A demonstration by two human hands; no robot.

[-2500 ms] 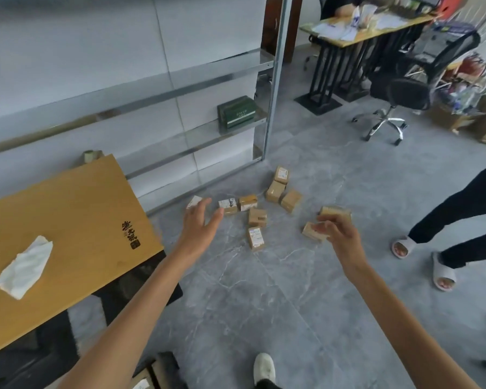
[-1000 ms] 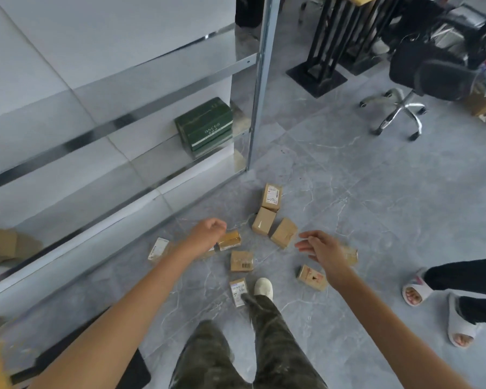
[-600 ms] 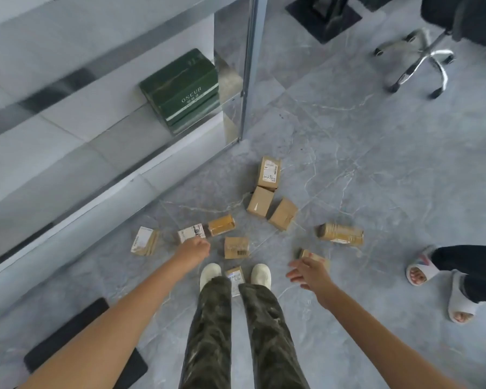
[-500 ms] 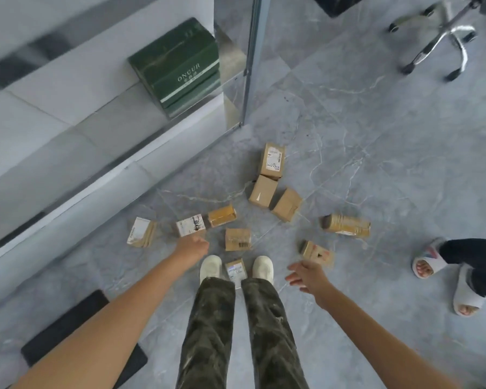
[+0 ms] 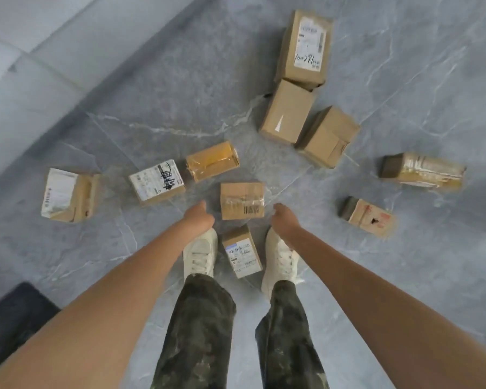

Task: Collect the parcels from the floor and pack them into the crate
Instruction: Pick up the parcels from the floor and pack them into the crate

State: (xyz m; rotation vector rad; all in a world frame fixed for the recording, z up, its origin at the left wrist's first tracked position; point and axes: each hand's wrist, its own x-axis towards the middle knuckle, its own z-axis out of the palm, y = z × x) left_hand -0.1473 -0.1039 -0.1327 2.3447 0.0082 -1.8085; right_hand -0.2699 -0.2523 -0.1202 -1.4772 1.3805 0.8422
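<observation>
Hands had lowered: left hand [image 5: 198,217] and right hand [image 5: 285,220] now flanked the barcoded parcel [image 5: 242,200], just beside it; finger spread not discernible. Pickup judged imminent.

Open floor [image 5: 152,113] lies left of the scatter and in the gaps either side of the barcode parcel [image 5: 242,200], where left hand [image 5: 198,217] and right hand [image 5: 285,220] hang; labelled parcel [image 5: 243,252] sits between two white shoes [image 5: 199,252] that block side access; cluster of three parcels [image 5: 289,113], touching, closes the far right.
</observation>
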